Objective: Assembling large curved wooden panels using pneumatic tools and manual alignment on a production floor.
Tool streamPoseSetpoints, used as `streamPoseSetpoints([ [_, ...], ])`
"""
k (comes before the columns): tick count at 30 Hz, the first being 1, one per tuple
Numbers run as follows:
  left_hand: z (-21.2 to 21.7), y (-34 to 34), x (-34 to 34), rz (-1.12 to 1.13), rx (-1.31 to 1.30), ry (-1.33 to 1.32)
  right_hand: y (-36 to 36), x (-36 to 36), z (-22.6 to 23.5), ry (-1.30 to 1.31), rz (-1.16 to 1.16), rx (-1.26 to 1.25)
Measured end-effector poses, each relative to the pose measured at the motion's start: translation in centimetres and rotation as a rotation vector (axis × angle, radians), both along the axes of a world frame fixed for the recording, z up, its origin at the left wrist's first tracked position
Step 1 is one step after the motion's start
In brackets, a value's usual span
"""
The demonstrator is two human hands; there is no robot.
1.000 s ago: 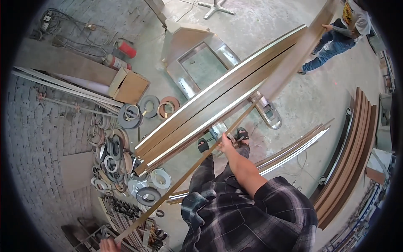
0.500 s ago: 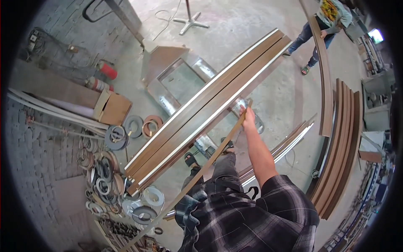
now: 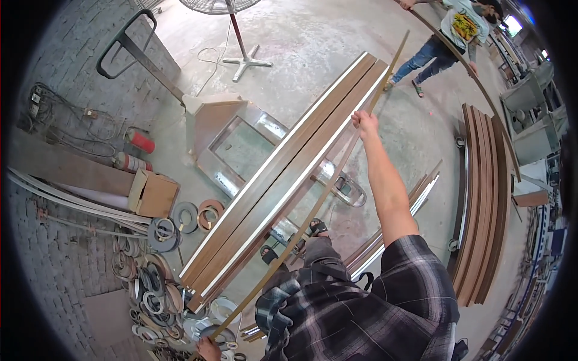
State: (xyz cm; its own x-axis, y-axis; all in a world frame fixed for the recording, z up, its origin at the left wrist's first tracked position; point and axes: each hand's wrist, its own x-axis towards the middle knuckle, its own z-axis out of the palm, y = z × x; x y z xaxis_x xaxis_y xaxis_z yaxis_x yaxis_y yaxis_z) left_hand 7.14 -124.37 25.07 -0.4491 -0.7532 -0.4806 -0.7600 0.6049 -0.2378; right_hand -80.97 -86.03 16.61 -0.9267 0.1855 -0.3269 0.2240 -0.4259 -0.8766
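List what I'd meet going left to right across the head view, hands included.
Cardboard box → left hand → fan's cross-shaped base → right sandal → right hand → stacked brown boards. The long strip overlaps several, so it's left out.

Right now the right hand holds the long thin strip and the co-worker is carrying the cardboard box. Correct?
One error: the co-worker holds a long brown board, not the cardboard box, which sits at picture left. The head view shows it. The right hand does hold the long thin strip.
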Motion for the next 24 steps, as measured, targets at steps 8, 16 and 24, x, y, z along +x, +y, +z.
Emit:
streamPoseSetpoints([
  [8, -2.0, 2.5, -8.8, -0.131, -0.012, -0.096, 0.8, -2.9, -14.4, -0.150, 0.035, 0.007],
  [16, -3.0, 6.2, -15.4, -0.055, 0.116, -0.205, 3.0, -4.8, -27.3, -0.181, 0.055, -0.072],
  [24, -7.4, 6.1, -14.9, -0.153, 0.140, 0.013, 4.1, -6.2, -29.9, -0.295, 0.136, -0.045],
])
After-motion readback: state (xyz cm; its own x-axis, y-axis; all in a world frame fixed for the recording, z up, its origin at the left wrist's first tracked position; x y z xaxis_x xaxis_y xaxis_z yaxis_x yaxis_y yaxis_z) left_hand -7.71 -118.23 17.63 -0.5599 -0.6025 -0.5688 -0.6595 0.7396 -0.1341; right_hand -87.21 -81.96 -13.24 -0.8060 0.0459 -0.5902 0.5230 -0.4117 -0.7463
